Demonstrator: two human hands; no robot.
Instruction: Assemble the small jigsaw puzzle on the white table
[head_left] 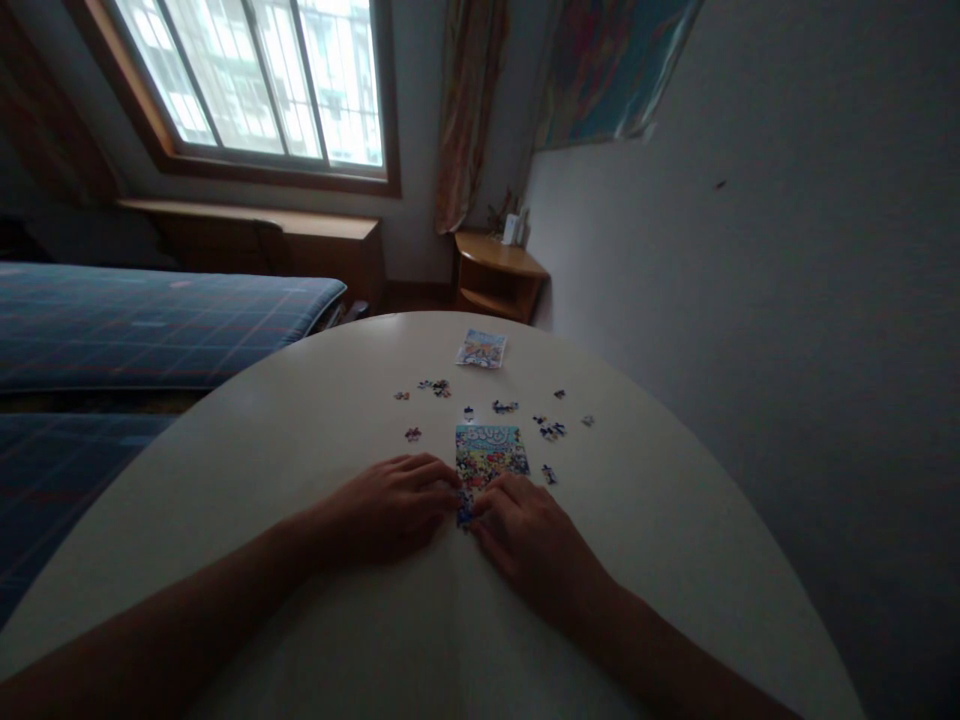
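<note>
A partly assembled jigsaw puzzle [491,450] with a colourful crowd of figures and large lettering along its top lies flat in front of me. My left hand [405,503] rests on the table, its bent fingers pressed together against the puzzle's left edge. At the lower part, my right hand [525,530] has its thumb and forefinger closed round a dark blue puzzle piece [464,508] by the lower left strip. The fingers partly cover that strip, so whether the piece is joined to the rest I cannot tell.
Several loose pieces lie beyond the puzzle, including a reddish one [412,434], a cluster [441,388] and blue ones [553,431]. Further back is a picture card [481,349]. The round white table [315,400] stands near a wall [750,330] and a bed [165,320].
</note>
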